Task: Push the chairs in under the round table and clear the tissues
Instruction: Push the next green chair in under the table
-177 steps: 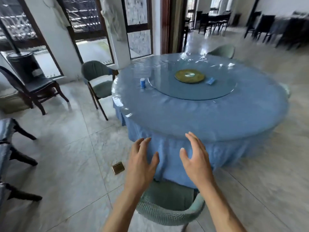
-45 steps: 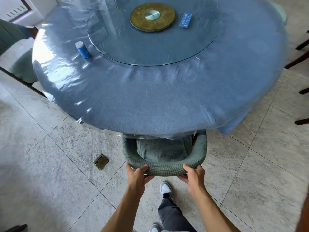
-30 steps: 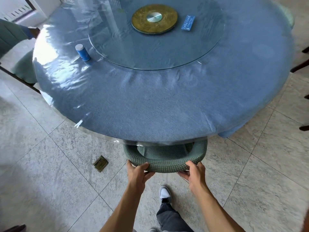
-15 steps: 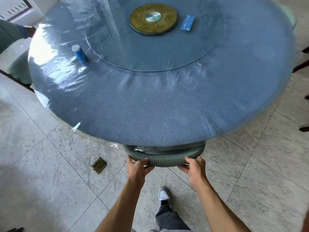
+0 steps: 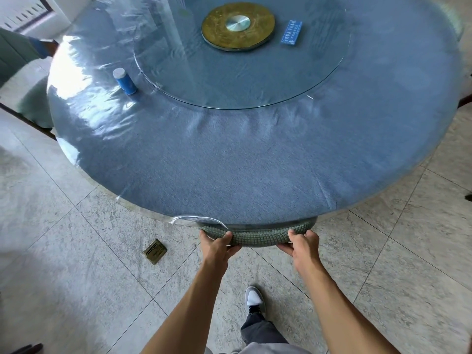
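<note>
A green chair (image 5: pixel 258 237) is almost wholly under the near edge of the round table (image 5: pixel 229 169), which has a blue cloth beneath clear plastic. Only the chair's curved backrest shows. My left hand (image 5: pixel 217 245) grips the left part of the backrest and my right hand (image 5: pixel 301 245) grips the right part. On the glass turntable (image 5: pixel 319 72) lies a blue tissue pack (image 5: pixel 292 31) beside a brass centre disc (image 5: pixel 237 25). A second green chair (image 5: pixel 23 80) stands at the table's left side, partly hidden by the table.
A small blue canister with a white cap (image 5: pixel 124 81) stands on the cloth left of the turntable. A brass floor socket (image 5: pixel 155 251) sits in the tiles left of my hands. My shoe (image 5: pixel 254 300) is behind the chair. Dark chair legs show at the right edge.
The chair has slid forward under the table with both hands on its backrest; its seat, visible earlier, is now hidden and only the backrest rim shows.
</note>
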`<state>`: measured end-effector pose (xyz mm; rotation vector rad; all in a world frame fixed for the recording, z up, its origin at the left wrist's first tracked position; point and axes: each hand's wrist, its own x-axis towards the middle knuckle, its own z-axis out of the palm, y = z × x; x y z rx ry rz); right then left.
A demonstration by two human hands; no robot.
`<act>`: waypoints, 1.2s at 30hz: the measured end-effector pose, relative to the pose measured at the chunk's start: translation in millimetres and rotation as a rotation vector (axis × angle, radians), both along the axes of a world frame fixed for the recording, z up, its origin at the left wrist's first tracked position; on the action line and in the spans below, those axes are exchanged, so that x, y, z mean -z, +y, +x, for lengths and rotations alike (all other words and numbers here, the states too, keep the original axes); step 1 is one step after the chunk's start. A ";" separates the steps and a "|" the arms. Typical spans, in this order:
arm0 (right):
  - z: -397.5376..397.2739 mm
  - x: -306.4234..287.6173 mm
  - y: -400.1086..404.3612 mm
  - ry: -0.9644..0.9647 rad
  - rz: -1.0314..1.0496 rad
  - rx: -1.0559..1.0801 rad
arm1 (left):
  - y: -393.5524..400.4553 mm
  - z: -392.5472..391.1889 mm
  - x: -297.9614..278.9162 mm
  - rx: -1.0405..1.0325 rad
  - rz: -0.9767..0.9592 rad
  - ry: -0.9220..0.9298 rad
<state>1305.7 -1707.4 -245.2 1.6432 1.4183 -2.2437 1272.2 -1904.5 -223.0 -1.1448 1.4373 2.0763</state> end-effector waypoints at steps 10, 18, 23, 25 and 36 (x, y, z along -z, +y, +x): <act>6.1 -3.1 -1.9 0.041 -0.002 -0.016 | -1.6 3.9 2.6 -0.021 0.005 -0.003; 23.1 -5.0 0.0 -0.022 0.211 -0.179 | -4.4 17.0 -12.1 0.015 -0.085 0.004; 30.0 -39.3 -5.9 -0.024 0.678 -0.326 | -3.8 26.9 -32.1 0.227 -0.384 0.181; 30.6 -55.6 -8.7 0.063 0.712 -0.399 | -1.4 26.3 -48.7 0.340 -0.538 0.300; -4.7 -179.4 -11.9 0.462 1.091 -0.507 | 7.2 -5.6 -165.2 0.431 -0.900 0.844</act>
